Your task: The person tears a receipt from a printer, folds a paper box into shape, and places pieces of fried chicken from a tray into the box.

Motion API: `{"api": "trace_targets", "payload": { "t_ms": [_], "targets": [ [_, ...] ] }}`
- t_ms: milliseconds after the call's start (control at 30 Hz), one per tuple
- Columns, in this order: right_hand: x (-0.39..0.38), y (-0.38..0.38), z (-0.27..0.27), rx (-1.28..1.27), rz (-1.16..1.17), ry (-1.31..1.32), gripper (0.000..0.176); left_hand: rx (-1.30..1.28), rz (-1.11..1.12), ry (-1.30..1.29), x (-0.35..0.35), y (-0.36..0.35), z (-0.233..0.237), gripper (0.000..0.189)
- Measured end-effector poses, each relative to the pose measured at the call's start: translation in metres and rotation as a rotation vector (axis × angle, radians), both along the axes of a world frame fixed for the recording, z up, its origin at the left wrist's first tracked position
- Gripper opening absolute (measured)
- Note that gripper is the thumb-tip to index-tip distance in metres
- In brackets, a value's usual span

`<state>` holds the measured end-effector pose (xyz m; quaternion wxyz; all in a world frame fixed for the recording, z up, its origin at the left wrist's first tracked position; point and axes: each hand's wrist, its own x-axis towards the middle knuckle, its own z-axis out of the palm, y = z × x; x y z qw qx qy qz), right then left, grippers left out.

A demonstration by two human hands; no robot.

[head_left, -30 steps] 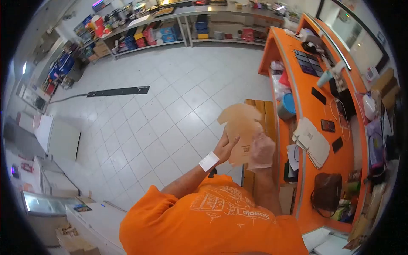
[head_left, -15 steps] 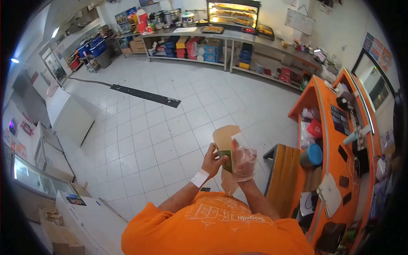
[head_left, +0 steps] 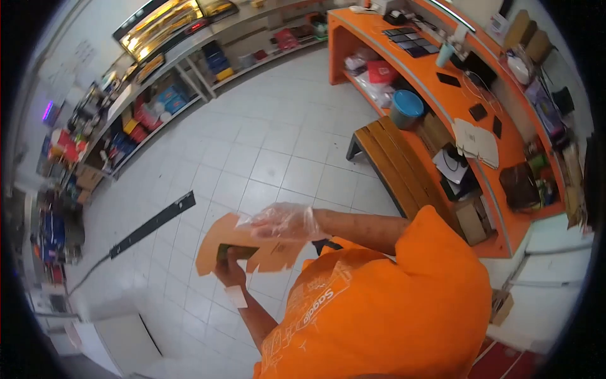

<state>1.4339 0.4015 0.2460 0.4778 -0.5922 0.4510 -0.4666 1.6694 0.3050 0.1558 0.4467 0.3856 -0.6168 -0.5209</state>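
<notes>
My left hand grips the near left edge of a flat brown cardboard sheet with notched edges. Under its thumb a dark green, leaf-like piece lies on the sheet. My right hand, in a clear plastic glove, rests across the sheet's upper part with the fingers pointing left. A small white tissue-like piece shows at its fingertips, partly hidden by the hand. The sheet is held up in front of my orange shirt, above the tiled floor. A white band circles my left wrist.
A wooden bench stands ahead on the right, beside an orange counter with phones and papers. A blue-lidded bucket sits by the bench. A black strip lies on the floor to the left; a steel shelf with a lit food warmer is beyond.
My view and body have turned right, toward the counter and bench. The cardboard sheet, upright and curled before, is now laid flatter and wider, with the gloved hand across it.
</notes>
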Motion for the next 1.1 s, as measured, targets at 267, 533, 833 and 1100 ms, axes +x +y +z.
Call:
{"api": "trace_targets", "payload": {
  "t_ms": [267,533,833,1100],
  "targets": [
    [-0.016,-0.124,-0.027,0.090,-0.039,-0.231,0.029,-0.019,-0.088,-0.046,-0.012,-0.153,-0.039,0.039],
    [-0.027,-0.288,0.001,-0.157,-0.308,0.180,0.024,-0.348,0.482,-0.091,-0.056,-0.266,0.036,0.052],
    [0.053,-0.447,-0.013,-0.308,-0.115,0.345,0.025,0.031,0.289,0.160,-0.027,-0.367,0.038,0.054],
    [0.158,-0.582,-0.011,-0.611,-0.254,0.816,0.052,0.081,0.219,0.285,0.082,-0.516,0.046,0.061]
  ]
}}
